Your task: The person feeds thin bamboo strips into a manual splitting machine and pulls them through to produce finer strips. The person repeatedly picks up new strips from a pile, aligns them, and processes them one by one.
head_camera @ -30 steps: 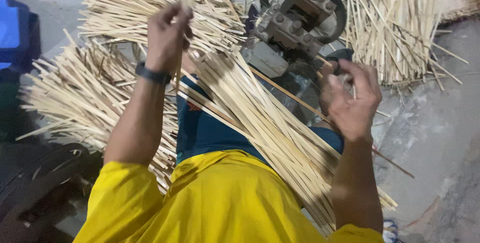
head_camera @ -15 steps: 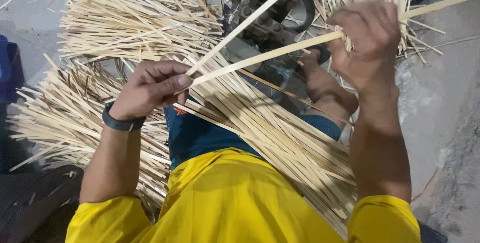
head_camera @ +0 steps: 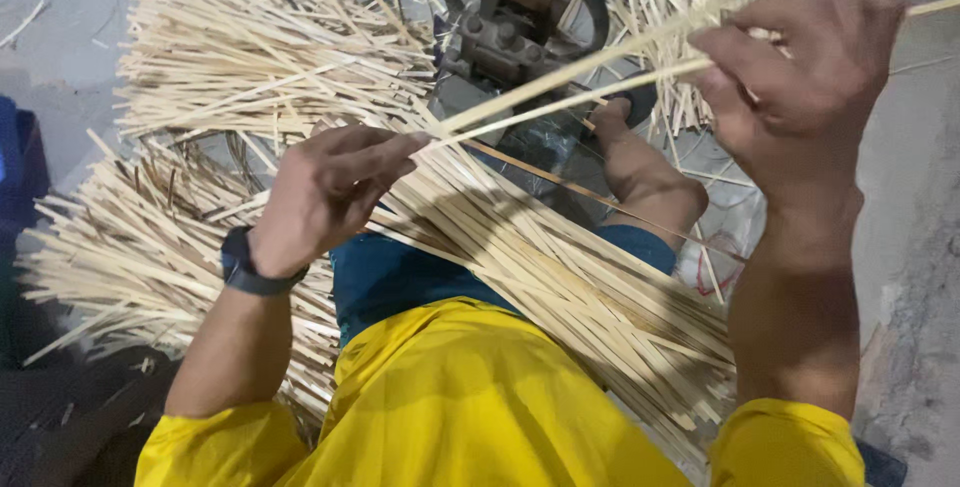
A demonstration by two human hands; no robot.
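Grey concrete floor [head_camera: 60, 97] | bamboo strips [head_camera: 250, 37] heaped | hands: left [head_camera: 325, 192], right [head_camera: 800, 67] pinching two slats [head_camera: 570, 102]

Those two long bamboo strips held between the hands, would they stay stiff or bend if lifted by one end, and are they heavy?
The bamboo strips are thin and flat, so they probably flex and spring rather than stay rigid. Spanning from left hand to right hand on a light finger pinch, they look light. Being so slender, they might split or snap if bent sharply.
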